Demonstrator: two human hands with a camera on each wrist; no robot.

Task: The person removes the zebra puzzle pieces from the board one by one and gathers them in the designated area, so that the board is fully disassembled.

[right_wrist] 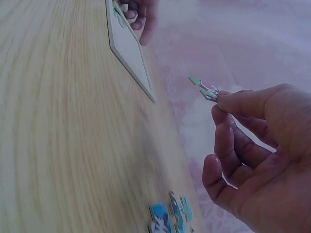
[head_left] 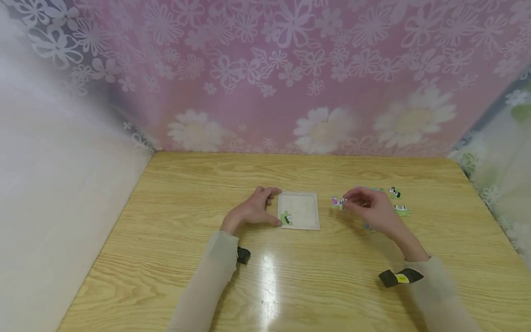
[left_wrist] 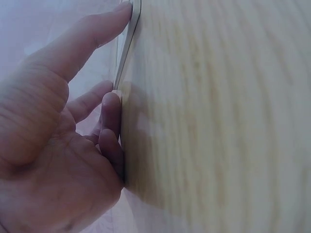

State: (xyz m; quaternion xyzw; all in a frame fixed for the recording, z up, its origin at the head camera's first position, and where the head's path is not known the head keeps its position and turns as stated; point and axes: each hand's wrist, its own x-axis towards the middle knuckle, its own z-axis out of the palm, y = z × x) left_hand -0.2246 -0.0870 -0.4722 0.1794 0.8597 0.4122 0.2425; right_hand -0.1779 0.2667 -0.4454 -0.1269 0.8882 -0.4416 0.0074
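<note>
A square white puzzle tray (head_left: 317, 212) lies on the table, with one green puzzle piece (head_left: 286, 218) in its near left corner. My left hand (head_left: 255, 207) holds the tray's left side, thumb at the near corner and index finger at the far one. In the left wrist view the thumb and fingers touch the tray's edge (left_wrist: 127, 46). Between thumb and index finger, my right hand (head_left: 375, 210) pinches a puzzle piece (right_wrist: 209, 88) with pink and green print. That piece is above the table, right of the tray; its inner end is hidden by the fingertips.
Several loose puzzle pieces lie right of and beneath the right hand, among them a black-and-white one (head_left: 395, 192), a green one (head_left: 401, 210) and a blue one (right_wrist: 160, 216). The wooden table (head_left: 166, 258) meets flowered curtains at the back and sides.
</note>
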